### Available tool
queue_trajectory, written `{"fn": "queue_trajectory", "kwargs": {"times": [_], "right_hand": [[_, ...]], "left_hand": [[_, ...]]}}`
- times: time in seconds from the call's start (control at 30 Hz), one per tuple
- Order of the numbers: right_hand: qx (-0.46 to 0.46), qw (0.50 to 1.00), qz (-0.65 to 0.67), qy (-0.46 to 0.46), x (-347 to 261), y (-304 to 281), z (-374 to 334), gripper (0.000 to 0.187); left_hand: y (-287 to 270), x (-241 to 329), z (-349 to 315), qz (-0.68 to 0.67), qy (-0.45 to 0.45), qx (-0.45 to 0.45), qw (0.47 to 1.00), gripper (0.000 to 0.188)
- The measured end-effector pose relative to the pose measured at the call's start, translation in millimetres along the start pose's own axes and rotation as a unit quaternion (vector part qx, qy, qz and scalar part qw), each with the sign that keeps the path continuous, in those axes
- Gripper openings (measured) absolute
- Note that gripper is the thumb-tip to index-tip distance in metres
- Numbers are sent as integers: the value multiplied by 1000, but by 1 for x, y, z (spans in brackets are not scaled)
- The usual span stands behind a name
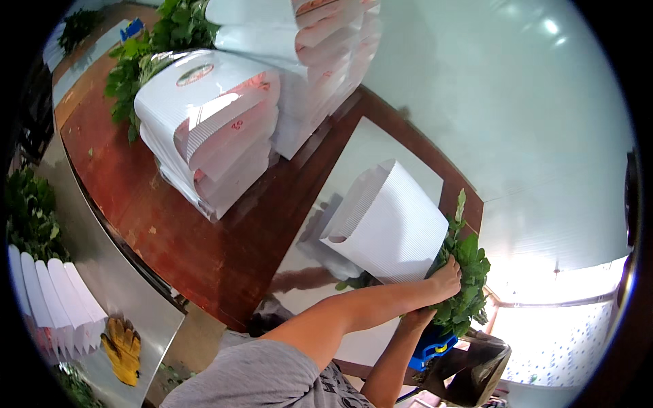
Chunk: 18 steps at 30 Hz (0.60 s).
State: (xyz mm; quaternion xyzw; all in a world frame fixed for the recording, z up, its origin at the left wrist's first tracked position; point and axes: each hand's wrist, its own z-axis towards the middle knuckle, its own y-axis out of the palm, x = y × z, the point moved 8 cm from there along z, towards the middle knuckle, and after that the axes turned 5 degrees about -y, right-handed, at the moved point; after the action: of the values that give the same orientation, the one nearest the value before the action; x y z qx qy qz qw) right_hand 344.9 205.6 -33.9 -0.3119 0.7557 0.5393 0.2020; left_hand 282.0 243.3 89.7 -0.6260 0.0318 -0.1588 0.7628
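A bunch of leafy green stems (469,285) sticks out of a white corrugated wrap (398,228), which lies on a pale board on the table. My left hand (445,280) is closed on the leaves just beyond the wrap's edge. Below it, my right hand (417,317) grips the lower side of the same leafy bunch, its fingers partly hidden by leaves. What lies inside the wrap cannot be seen. Close under my right hand is a blue device (432,348) with a yellow part, partly covered by the foliage.
Stacked white wrapped bunches (211,122) stand on the brown table (136,197) at the far left, with foliage behind. Lower left, a metal table (160,333) bears more wraps (58,292) and a yellow glove (122,351). A pale wall (503,149) rises beyond the table.
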Motion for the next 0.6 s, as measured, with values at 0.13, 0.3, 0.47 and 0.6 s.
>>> {"fn": "queue_trajectory", "kwargs": {"times": [0.13,0.3,0.47,0.6], "right_hand": [[-5,1000,-11,15,7,-6,16,44],[6,999,-37,29,13,-13,22,45],[13,997,-60,44,22,-21,26,45],[14,997,-61,41,20,-28,23,46]], "left_hand": [[19,-4,6,32,-34,39,998,33],[23,-21,9,13,-60,8,998,33],[29,-37,12,14,-71,7,997,33],[36,-39,13,15,-67,16,998,29]]}}
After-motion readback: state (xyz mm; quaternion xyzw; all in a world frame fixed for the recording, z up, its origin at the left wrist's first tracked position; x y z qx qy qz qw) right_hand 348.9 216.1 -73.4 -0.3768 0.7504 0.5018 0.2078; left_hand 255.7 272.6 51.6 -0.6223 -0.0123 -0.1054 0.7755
